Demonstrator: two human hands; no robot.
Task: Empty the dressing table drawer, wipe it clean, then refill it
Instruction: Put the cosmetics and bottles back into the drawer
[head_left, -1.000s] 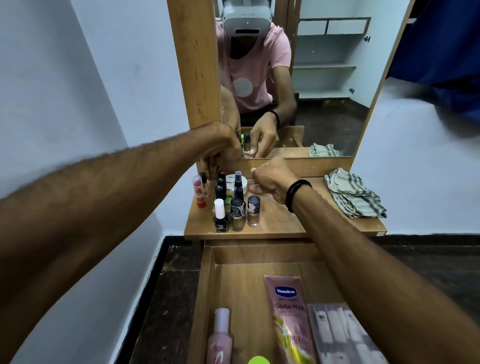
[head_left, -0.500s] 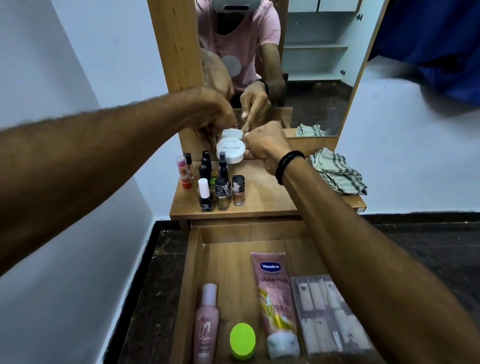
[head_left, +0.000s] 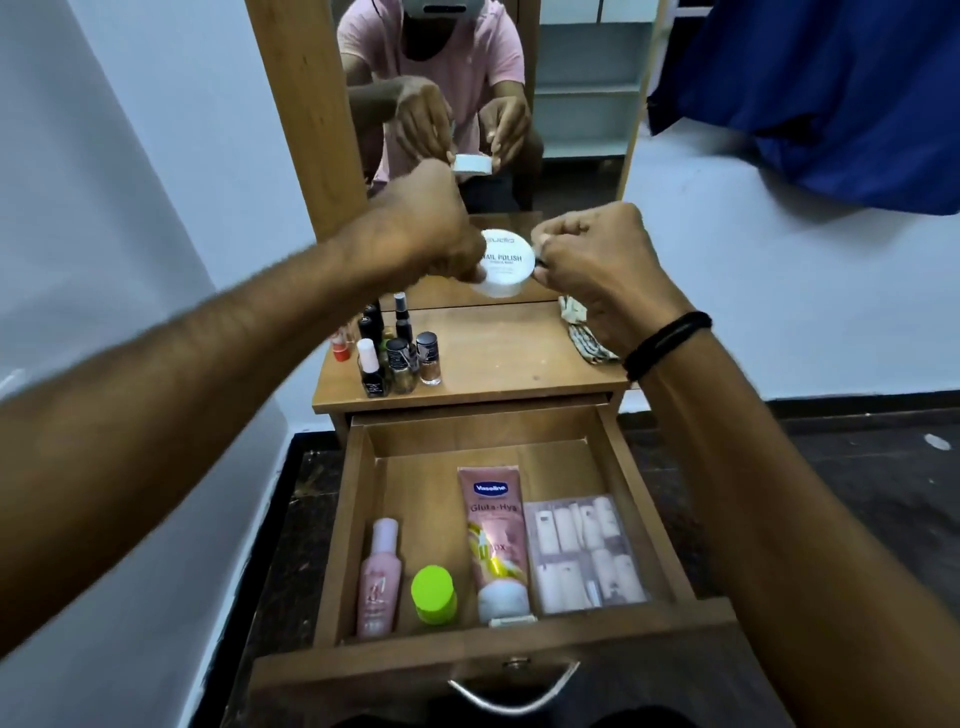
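Both hands hold a round white jar (head_left: 506, 262) labelled nail polish in the air above the dressing table top (head_left: 498, 358). My left hand (head_left: 415, 234) grips its left side; my right hand (head_left: 597, 265) pinches its right edge. Below, the wooden drawer (head_left: 358, 525) stands pulled open. Inside lie a pink bottle (head_left: 378, 577), a green-capped jar (head_left: 434, 595), a pink Vaseline tube (head_left: 496, 540) and a clear pack of false nails (head_left: 584, 553). Several nail polish bottles (head_left: 400, 358) stand at the top's left.
A folded checked cloth (head_left: 589, 343) lies at the right of the table top, partly behind my right wrist. The mirror (head_left: 571, 104) rises behind the top. White walls close in on both sides. A blue fabric (head_left: 831, 93) hangs at upper right. The floor is dark.
Both hands lifted the white jar off the table top and brought it nearer to me. The camera has tilted down, so more of the open drawer shows.
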